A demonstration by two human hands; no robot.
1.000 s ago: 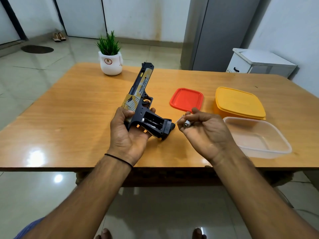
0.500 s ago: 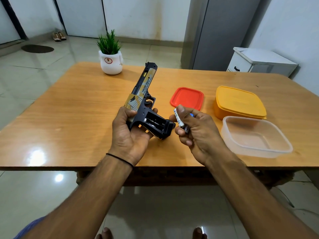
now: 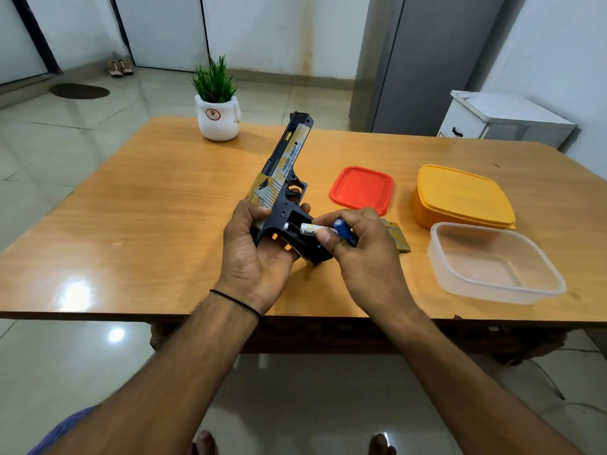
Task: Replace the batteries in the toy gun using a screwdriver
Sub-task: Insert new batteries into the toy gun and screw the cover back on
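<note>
I had the toy gun point(image 3: 285, 192) just above the tabletop point(image 3: 131, 224), near the middle of its near edge, muzzle pointing at the far edge; my left hand point(image 3: 253, 254) was wrapped round the frame behind the trigger, fingers curled underneath, so the open battery bay point(image 3: 295, 236) in the grip faced up and toward my other hand. My right hand point(image 3: 364, 254) pinched a white battery point(image 3: 313, 229) between thumb and forefinger, lying lengthwise along the bay with its metal end at the bay's far-left contact; I judged it was being seated, not yet pressed flat. A blue cylinder point(image 3: 343, 229) was tucked under the same fingers; whether it was a second battery or a tool handle I could not tell.

A gold-patterned cover point(image 3: 399, 239) lay on the tabletop just behind that hand, probably the bay's lid, parked within reach for refitting. Toward the right edge sat a red lid point(image 3: 361, 188), a closed yellow box point(image 3: 463, 195) and an open clear tub point(image 3: 492, 267); a plant pot point(image 3: 218, 119) stood by the far edge, well apart from the work.
</note>
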